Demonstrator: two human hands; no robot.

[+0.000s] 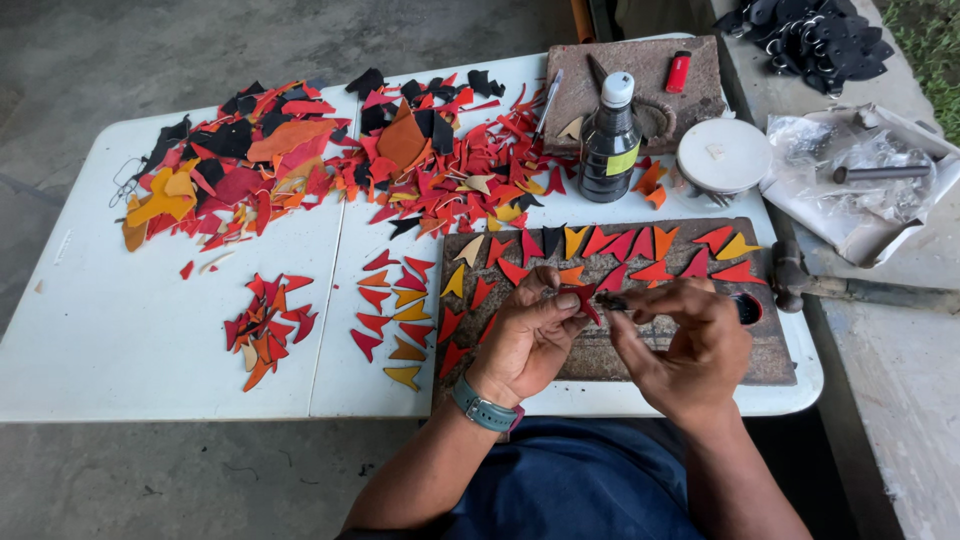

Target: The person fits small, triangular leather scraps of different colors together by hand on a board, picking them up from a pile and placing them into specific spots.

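From the head view, my left hand [527, 335] pinches a small red leather piece [580, 298] between thumb and fingertips, just above the dark work board [700, 365] at the near edge of the white table [120, 330]. My right hand [690, 345] is closed around a slim dark tool [612, 301] whose tip meets the piece. I judge the piece very light, thin and floppy, not fragile, and a little slick on its face, so I hold it by its broad end and leave the pointed tip free. Rows of cut pieces [610, 250] in red, orange and yellow lie along the board's far edge, more rows [400, 315] sit just left of the board, and a loose heap of scraps [330, 160] covers the far left of the table. Near the far edge stands a dark bottle [610, 140] with a white cap and a yellow-green label on its side; beside it is a round white lid [723, 155], and a small red lighter [678, 72] lies on the stone slab [640, 85] behind. A crumpled clear plastic bag [860, 175] sits off the right edge.
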